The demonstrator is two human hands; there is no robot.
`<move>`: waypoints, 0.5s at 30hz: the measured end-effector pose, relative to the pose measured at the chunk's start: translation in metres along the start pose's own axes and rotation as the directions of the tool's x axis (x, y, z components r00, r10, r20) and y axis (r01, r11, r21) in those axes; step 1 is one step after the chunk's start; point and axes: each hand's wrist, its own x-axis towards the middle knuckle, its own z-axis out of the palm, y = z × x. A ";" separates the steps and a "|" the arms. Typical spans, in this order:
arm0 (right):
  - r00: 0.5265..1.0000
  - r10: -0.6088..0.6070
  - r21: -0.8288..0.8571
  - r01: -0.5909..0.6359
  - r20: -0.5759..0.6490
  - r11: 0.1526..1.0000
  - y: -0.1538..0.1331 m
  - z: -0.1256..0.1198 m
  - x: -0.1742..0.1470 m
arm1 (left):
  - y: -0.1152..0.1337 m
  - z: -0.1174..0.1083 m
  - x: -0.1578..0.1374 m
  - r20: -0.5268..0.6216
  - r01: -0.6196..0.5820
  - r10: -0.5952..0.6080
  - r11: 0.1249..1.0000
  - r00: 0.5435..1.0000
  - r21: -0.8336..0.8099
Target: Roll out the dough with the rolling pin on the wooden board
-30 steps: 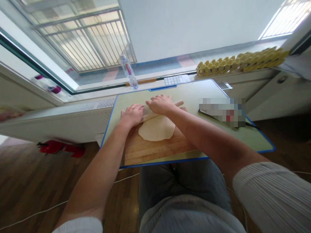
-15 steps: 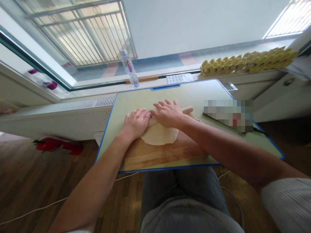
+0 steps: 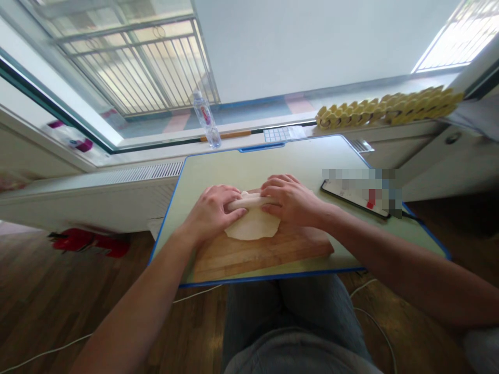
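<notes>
A pale sheet of dough (image 3: 253, 227) lies flat on a wooden cutting board (image 3: 265, 257). Across its far part runs a light rolling pin (image 3: 254, 201), roughly sideways to me. My left hand (image 3: 215, 209) curls round the pin's left end, thumb on the near side and fingers over the far side. At the other end, my right hand (image 3: 293, 201) grips the pin in the same way. A bit of dough shows beyond the pin between the hands. Whether dough is wrapped on the pin, I cannot tell.
The board rests on a small table with a blue rim (image 3: 312, 156). A phone (image 3: 354, 197), partly blurred out, lies at the right. On the windowsill stand a plastic bottle (image 3: 206, 120) and yellow egg-carton-like trays (image 3: 385, 110). A red fire extinguisher (image 3: 91, 242) lies on the floor at left.
My hands, lying flat with fingers stretched over the pin before, have moved apart and now wrap round it. The pin sits nearer to me over the dough. The view has shifted slightly.
</notes>
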 end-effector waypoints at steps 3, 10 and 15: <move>0.994 0.102 0.003 -0.102 0.023 0.995 0.010 -0.006 0.015 | -0.012 -0.004 0.026 -0.060 0.070 -0.076 0.993 0.995 -0.096; 0.897 0.440 -0.081 -0.436 0.044 0.897 0.025 -0.008 0.034 | -0.026 0.009 0.070 -0.097 0.348 -0.359 0.931 0.928 -0.113; 0.912 0.411 -0.173 -0.405 -0.005 0.898 0.026 -0.006 0.022 | -0.015 0.011 0.056 -0.066 0.354 -0.355 0.935 0.932 -0.031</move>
